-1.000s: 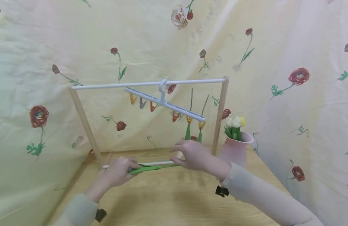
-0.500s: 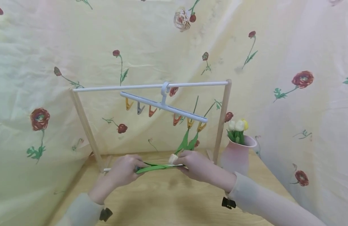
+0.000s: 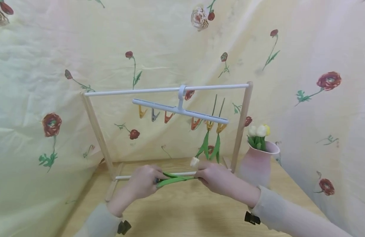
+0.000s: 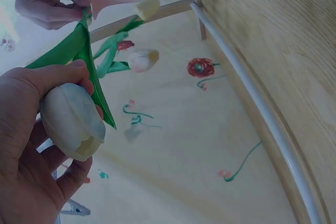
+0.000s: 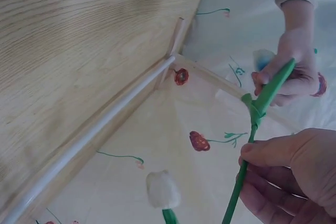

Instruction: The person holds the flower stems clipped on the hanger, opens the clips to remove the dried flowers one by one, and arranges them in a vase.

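Note:
A white artificial tulip (image 4: 73, 121) lies across both hands, its bloom cupped in my left hand (image 3: 144, 182), with thumb and fingers curled round the bloom's base and leaf. My right hand (image 3: 215, 179) pinches the green stem (image 5: 239, 187) beyond the leaves, between thumb and fingertips. Above the hands, a pale blue hanger (image 3: 161, 106) hooks over the rack's white top bar (image 3: 126, 92). Two tulips hang head-down from yellow clips (image 3: 210, 125) at its right end; one white bloom (image 3: 194, 162) shows beside my right hand. Yellow, grey and orange clips (image 3: 168, 117) elsewhere along it hold nothing.
A pink-and-white vase (image 3: 255, 166) with white and yellow tulips (image 3: 261, 131) stands right of the rack. Wooden posts (image 3: 242, 125) flank the hands, and a white lower bar (image 3: 123, 177) runs just behind them. Flower-printed cloth (image 3: 158, 39) encloses the wooden table (image 3: 176, 214).
My right hand's fingers have closed on the tulip stem. The hanger has swung nearer to level, with its flowers swaying. The head view has shifted slightly, moving the scene to the right.

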`<state>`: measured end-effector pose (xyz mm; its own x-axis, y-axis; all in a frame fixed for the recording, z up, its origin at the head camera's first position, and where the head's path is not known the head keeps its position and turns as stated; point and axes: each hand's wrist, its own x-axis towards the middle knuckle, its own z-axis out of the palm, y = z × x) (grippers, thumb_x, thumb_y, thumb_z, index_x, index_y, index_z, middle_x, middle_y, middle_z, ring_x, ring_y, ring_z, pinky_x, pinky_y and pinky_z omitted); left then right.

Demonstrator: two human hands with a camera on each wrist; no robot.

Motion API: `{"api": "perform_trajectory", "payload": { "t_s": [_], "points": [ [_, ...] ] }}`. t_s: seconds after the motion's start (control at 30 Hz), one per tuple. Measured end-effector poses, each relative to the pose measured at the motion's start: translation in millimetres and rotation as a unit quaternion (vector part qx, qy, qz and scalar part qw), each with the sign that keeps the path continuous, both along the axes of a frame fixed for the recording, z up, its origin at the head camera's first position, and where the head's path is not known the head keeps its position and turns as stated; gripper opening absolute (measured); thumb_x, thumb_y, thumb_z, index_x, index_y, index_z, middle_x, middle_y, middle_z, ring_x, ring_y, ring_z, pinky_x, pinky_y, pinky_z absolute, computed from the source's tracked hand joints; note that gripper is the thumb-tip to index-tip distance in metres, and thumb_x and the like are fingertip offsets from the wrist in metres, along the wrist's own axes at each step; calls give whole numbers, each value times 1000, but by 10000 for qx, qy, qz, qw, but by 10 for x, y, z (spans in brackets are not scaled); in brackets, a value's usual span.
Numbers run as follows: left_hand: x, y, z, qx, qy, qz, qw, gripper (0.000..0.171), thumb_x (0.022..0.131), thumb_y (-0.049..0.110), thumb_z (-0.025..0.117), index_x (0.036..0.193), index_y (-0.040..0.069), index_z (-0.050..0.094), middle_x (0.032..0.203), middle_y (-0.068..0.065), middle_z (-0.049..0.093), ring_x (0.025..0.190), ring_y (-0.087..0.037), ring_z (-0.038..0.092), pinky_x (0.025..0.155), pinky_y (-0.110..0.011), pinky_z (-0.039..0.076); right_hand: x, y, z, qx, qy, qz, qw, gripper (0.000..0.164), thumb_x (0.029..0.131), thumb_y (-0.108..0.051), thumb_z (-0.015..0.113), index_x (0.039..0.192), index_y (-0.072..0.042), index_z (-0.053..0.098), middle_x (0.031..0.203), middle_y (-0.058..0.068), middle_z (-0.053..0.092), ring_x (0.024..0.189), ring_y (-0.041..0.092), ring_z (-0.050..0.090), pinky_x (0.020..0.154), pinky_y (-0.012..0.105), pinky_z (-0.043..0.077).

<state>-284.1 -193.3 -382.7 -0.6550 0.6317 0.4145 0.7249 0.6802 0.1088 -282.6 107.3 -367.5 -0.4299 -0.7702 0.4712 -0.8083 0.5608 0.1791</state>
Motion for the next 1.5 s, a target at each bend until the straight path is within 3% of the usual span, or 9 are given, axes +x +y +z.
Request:
{"api": "perform_trajectory", "payload": {
  "t_s": [0.2,0.4,0.63,0.8,0.93,1.13,1.33,1.5],
  "points": [
    [38,47,77,-94,191,14,9998,20,81,11,90,100,19,87,88,4,77,63,2,49,56,-15,39,1,27,-56,-223,41,-32,9997,14,84,-4,87,91,-15,81,79,-5,64,67,7,60,56,19,49],
    [22,105,68,-10,471,39,9989,20,81,14,91,99,21,87,93,3,81,68,-1,61,57,-14,43,-27,58,-64,-344,328,-133,9988,14,84,-7,88,92,-15,80,80,-5,66,71,9,64,59,21,54],
    [-7,157,30,337,805,-7,9962,16,82,19,91,97,19,86,89,3,80,69,-3,65,60,-13,48,-53,113,-4,-403,704,-217,9965,17,82,-5,88,90,-15,76,86,-3,70,77,14,70,58,24,57],
    [-10,145,46,638,842,-33,9944,18,82,17,89,99,18,85,90,3,81,71,-6,70,64,-18,54,-68,153,28,-548,819,-133,9950,19,81,-1,88,90,-13,77,84,-3,69,75,15,69,57,25,57],
    [0,133,52,983,610,-94,9932,25,78,10,89,102,14,84,94,0,83,76,-9,75,68,-21,59,-69,182,43,-630,829,-90,9945,19,81,-1,89,90,-13,76,85,-2,70,77,15,69,55,25,55],
    [-12,120,21,1476,94,-140,9889,36,75,4,88,109,8,82,93,-2,82,73,-3,70,68,-19,58,-79,228,38,-607,870,-217,9941,19,81,-2,89,91,-13,77,86,-2,72,78,14,70,57,27,58],
    [-75,85,-40,2161,-516,23,9750,31,75,8,93,104,8,82,84,0,80,62,3,59,55,-19,53,-117,357,121,-737,941,-493,9916,16,83,0,86,92,-12,79,86,-1,71,73,13,69,53,23,55],
    [-159,74,-117,2598,-734,407,9620,27,79,15,93,103,8,82,82,-2,82,65,-1,68,61,-26,60,-170,533,268,-1202,993,-555,9862,17,82,5,83,92,-7,78,86,2,72,74,15,69,59,26,58]
  ]
}}
